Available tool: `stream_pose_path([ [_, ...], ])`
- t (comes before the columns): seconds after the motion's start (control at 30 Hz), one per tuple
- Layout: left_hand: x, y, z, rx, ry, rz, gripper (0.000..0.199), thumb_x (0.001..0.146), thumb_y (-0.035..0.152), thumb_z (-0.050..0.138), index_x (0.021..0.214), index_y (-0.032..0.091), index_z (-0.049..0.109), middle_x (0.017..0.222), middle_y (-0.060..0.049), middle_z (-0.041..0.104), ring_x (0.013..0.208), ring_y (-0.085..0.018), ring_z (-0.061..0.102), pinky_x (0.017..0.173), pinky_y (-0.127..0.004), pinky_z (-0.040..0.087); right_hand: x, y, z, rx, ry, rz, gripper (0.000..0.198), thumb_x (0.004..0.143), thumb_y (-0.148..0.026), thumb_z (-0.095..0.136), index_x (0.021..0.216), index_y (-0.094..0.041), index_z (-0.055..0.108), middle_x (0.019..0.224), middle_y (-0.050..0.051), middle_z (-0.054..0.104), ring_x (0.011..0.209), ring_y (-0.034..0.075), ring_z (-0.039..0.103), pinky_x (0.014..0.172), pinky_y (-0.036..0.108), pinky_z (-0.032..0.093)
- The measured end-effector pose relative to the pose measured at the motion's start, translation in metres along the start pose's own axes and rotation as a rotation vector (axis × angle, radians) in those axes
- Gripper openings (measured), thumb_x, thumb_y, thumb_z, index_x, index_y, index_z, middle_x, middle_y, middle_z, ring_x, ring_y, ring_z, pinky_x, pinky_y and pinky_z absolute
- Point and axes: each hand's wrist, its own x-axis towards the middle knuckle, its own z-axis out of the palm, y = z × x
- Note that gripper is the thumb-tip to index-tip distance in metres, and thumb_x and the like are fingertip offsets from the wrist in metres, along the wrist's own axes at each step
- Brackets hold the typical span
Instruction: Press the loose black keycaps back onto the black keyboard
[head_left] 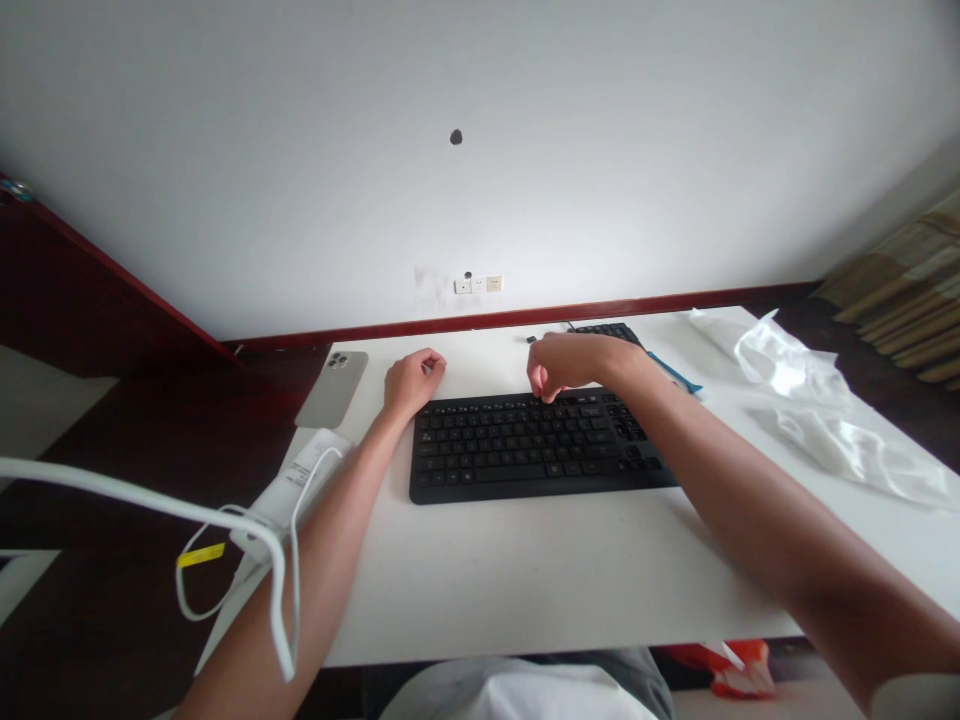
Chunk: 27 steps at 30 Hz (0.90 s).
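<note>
A black keyboard (517, 445) lies flat on the white table in front of me. My left hand (415, 382) rests at its far left corner, fingers loosely curled, with nothing visible in them. Over the keyboard's far edge, right of the middle, hangs my right hand (551, 366). Its fingers are bent down and pressed together; whatever they hold, if anything, is hidden. My right forearm covers part of the keyboard's right end. Just beyond the right hand sits a small dark object (531, 340), too small to name.
A second black keyboard (604, 330) and a blue strip (675, 372) are partly behind my right arm. Clear plastic wrapping (795, 360) covers the table's right side. At left lie a phone (334, 388) and a white power strip (300, 475) with a white cable (187, 508).
</note>
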Motion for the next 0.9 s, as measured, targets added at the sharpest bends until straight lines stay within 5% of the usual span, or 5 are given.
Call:
stream_pose_path([
  [0.57, 0.001, -0.001, 0.001, 0.003, 0.0, 0.001, 0.019, 0.09, 0.036, 0.059, 0.088, 0.029, 0.077, 0.087, 0.002, 0.077, 0.078, -0.019, 0.067, 0.07, -0.028, 0.041, -0.003, -0.008, 0.002, 0.105, 0.001, 0.055, 0.007, 0.076, -0.009, 0.075, 0.079, -0.013, 0.08, 0.07, 0.008, 0.075, 0.063, 0.021, 0.069, 0.06, 0.031, 0.052],
  [0.9, 0.001, -0.001, 0.002, 0.0, 0.004, 0.0, 0.018, 0.09, 0.036, 0.06, 0.088, 0.029, 0.076, 0.085, 0.002, 0.077, 0.077, -0.019, 0.067, 0.069, -0.028, 0.041, -0.003, -0.013, 0.002, 0.007, -0.008, 0.04, 0.011, 0.076, -0.011, 0.077, 0.087, -0.013, 0.081, 0.078, 0.01, 0.076, 0.063, 0.02, 0.068, 0.058, 0.029, 0.049],
])
